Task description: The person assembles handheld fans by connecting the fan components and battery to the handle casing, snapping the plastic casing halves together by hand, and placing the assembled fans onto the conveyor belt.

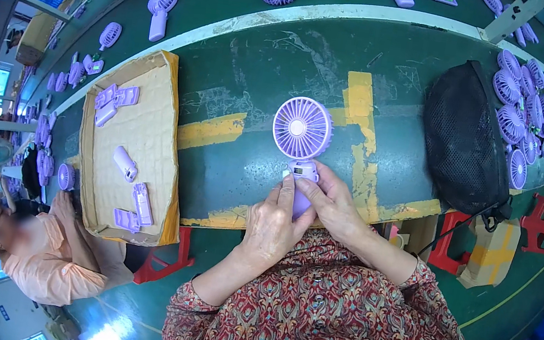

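A purple handheld fan [302, 129] lies in front of me with its round grille away from me. Both my hands close around its handle near the bench's front edge. My left hand [272, 226] grips the handle from the left, fingertips near a small dark window at its top. My right hand [336, 207] holds it from the right, thumb pressed on the handle just below that window. A small pale bit shows at the left fingertips; what it is I cannot make out.
To the left, a cardboard tray [96, 176] holds several purple handle parts. A black mesh bag [461, 137] lies at the right, beside a pile of purple fans [520, 107]. More fans lie along the strip [217, 16] beyond the white rail. A co-worker [44, 256] sits at the left.
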The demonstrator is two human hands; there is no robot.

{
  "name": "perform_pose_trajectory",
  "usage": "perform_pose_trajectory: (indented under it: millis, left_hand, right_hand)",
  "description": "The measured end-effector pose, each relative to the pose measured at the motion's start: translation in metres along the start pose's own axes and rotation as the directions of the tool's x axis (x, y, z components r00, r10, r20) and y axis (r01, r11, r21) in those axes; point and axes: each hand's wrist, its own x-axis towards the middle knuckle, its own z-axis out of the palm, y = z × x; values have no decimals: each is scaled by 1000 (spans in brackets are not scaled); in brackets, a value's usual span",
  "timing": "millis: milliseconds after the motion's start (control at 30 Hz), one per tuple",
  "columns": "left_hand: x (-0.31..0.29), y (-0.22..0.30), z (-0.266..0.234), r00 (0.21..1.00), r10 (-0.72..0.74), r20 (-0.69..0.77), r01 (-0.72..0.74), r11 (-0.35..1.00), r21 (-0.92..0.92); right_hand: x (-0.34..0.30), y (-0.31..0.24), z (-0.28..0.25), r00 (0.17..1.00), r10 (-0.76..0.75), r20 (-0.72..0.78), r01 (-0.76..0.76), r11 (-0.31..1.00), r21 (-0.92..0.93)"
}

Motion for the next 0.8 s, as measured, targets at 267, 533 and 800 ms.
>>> perform_pose_trajectory:
  millis: [267, 533, 800]
  left_hand:
    - [14, -24, -1, 884, -105, 455, 428, 572, -700]
    - [15, -11, 1, 980, 15, 199, 122, 744, -657]
    - [22, -11, -1, 981, 29, 192, 85, 826, -558]
  right_hand:
    - [5, -7, -11, 996, -56, 64, 7, 802, 598]
    - [2, -27, -14, 996, -76, 42, 45, 866, 498]
    - [5, -31, -11, 997, -63, -47, 78, 846, 527]
